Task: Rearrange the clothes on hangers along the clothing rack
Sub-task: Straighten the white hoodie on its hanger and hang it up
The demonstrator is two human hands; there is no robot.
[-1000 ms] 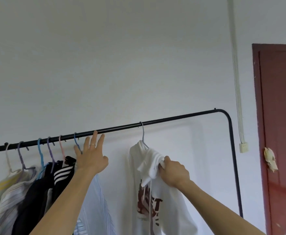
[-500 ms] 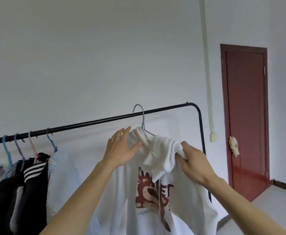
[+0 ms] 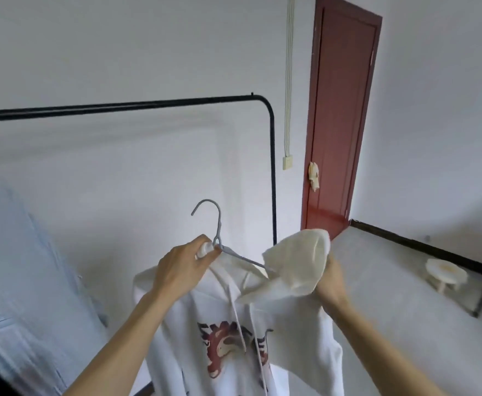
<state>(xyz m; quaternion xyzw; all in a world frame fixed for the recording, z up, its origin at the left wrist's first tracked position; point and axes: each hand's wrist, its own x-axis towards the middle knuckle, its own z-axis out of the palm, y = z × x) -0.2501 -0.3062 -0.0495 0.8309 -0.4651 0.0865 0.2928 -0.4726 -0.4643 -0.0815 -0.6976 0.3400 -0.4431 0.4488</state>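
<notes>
A white hoodie [image 3: 222, 315] with a red print on its chest hangs on a grey hanger [image 3: 218, 224], which is off the black rack rail [image 3: 137, 105] and well below it. My left hand [image 3: 182, 267] grips the hanger at its neck together with the hoodie's left shoulder. My right hand [image 3: 329, 281] grips the hoodie's bunched hood [image 3: 297, 267] at the right shoulder. The hanger's hook points up and left, free in the air.
A light blue shirt [image 3: 20, 267] hangs at the left edge. The rack's right post [image 3: 273, 181] stands before a white wall. A dark red door [image 3: 339, 115] is to the right, with a small white stool [image 3: 445, 274] on the grey floor.
The hoodie's hanger came off the rail and dropped below it. My left hand left the other hangers and took the hanger's neck. The view swung right.
</notes>
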